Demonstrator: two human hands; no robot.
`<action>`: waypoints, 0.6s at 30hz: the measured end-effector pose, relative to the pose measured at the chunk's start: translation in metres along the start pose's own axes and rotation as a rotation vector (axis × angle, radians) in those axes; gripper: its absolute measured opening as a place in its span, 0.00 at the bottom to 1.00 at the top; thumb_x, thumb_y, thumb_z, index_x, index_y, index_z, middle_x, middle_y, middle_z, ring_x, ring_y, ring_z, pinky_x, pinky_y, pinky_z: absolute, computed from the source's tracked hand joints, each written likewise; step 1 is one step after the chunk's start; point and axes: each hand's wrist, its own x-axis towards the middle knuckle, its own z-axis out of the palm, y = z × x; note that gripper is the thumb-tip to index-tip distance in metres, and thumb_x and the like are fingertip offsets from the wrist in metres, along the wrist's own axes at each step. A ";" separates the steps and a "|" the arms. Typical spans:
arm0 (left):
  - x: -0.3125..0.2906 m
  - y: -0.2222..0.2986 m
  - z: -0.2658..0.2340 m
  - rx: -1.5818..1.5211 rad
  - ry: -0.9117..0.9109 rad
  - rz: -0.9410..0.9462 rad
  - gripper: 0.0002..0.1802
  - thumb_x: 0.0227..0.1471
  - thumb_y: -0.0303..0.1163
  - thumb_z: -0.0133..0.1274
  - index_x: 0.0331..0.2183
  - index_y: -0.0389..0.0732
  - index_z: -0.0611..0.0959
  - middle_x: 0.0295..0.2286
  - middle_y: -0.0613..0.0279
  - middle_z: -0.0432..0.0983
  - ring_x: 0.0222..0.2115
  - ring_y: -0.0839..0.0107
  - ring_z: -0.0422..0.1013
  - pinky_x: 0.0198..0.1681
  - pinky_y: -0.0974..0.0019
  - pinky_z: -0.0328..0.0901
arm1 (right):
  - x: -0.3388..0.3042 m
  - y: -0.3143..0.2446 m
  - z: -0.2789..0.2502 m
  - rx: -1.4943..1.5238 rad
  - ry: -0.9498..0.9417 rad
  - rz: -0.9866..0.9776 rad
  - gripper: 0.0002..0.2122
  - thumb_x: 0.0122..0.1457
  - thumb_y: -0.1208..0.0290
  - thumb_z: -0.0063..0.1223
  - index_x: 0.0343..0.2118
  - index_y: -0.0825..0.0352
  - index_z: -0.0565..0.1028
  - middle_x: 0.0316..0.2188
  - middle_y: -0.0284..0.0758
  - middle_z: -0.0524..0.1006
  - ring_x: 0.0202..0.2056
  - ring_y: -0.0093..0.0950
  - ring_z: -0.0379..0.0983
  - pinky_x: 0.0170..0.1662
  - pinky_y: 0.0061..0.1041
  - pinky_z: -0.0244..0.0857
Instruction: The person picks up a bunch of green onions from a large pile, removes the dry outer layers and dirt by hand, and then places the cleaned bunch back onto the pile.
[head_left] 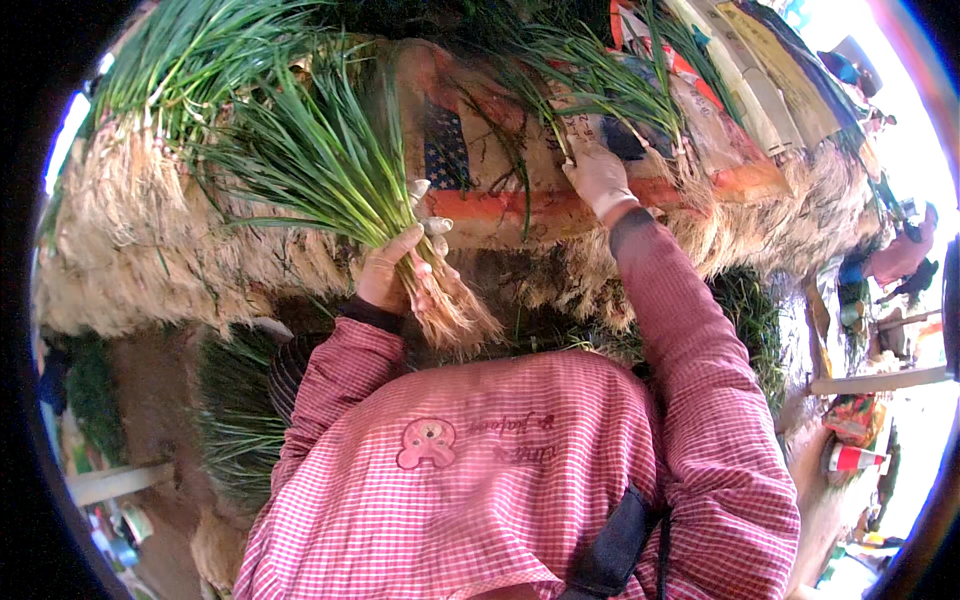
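My left hand (395, 268), in a pale worn glove, is closed around a thick bunch of green onion-like plants (320, 160); their pale roots (455, 310) hang out below my fist and the leaves fan up and left. My right hand (598, 175), also gloved, reaches forward and pinches a few green stalks (600, 80) lying on a printed sack (480, 180). Both forearms wear a red-and-white checked shirt.
Long rows of the same plants with straw-coloured roots (140, 240) lie piled across the front. More green bundles (235, 420) sit low at the left. Other people (900, 255) work at the far right. Printed sacks (760, 70) cover the upper right.
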 end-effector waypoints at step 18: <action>-0.010 -0.004 -0.002 0.296 0.269 -0.367 0.16 0.53 0.36 0.60 0.41 0.38 0.84 0.30 0.65 0.80 0.20 0.76 0.70 0.18 0.70 0.67 | -0.097 -0.186 -0.077 0.556 -0.106 -0.383 0.12 0.64 0.61 0.47 0.41 0.64 0.75 0.30 0.43 0.78 0.31 0.40 0.76 0.31 0.36 0.70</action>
